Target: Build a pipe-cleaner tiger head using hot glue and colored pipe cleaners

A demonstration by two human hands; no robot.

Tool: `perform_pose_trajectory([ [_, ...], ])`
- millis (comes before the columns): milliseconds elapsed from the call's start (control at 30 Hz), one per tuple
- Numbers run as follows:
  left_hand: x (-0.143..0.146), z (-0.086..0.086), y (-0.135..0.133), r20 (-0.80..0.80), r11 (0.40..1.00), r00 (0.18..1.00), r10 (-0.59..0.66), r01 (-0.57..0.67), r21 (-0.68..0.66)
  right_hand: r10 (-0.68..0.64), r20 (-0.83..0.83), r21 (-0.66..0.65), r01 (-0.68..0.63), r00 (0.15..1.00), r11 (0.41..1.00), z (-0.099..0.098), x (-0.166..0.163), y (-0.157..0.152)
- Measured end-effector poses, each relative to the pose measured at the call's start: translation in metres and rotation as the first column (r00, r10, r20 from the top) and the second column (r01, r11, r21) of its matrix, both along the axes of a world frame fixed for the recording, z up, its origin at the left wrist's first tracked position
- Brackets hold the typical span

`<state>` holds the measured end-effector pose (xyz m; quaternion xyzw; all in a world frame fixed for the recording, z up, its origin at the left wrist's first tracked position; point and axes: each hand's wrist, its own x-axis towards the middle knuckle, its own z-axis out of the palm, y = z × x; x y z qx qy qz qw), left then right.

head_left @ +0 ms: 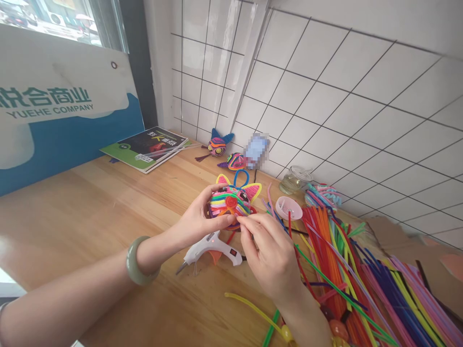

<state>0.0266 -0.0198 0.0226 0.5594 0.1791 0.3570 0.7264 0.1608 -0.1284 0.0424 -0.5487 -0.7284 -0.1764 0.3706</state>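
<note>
My left hand (208, 209) is wrapped round a striped pipe-cleaner animal head (233, 195) with pink ears edged in yellow, a red nose and a blue loop on top. At the head's lower edge, the thumb and fingers of my right hand (269, 248) are pinched together. Whatever lies between those right fingertips is too small to make out. Below both hands, a white hot glue gun (213, 243) lies on the wooden table (144, 299), its nozzle toward the left and a small light glowing on it.
Many coloured pipe cleaners (325, 250) spread over the right side. A pink bowl (288, 208), a glass jar (294, 179) and finished pipe-cleaner figures (217, 145) stand by the gridded wall. A booklet (148, 149) lies at the back left, beside a blue-and-white sign board (68, 125).
</note>
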Motion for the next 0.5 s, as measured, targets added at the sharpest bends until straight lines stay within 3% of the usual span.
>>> perform_pose_trajectory([
  [267,-0.0016,-0.0012,-0.0004,-0.087,0.999,0.995,0.046,-0.046,0.003,-0.008,-0.021,-0.02,0.008,1.0,1.0,-0.0022,-0.001,0.0015],
  [400,-0.0017,-0.0051,0.0031,-0.08,0.999,0.996,0.039,-0.041,-0.02,0.018,-0.148,-0.011,-0.02,0.989,1.0,-0.0005,-0.0003,0.0028],
  [500,-0.0016,-0.0061,0.0056,-0.062,0.996,0.997,0.054,-0.058,-0.062,-0.015,-0.298,-0.097,-0.015,0.954,0.995,0.0007,0.0024,0.0032],
])
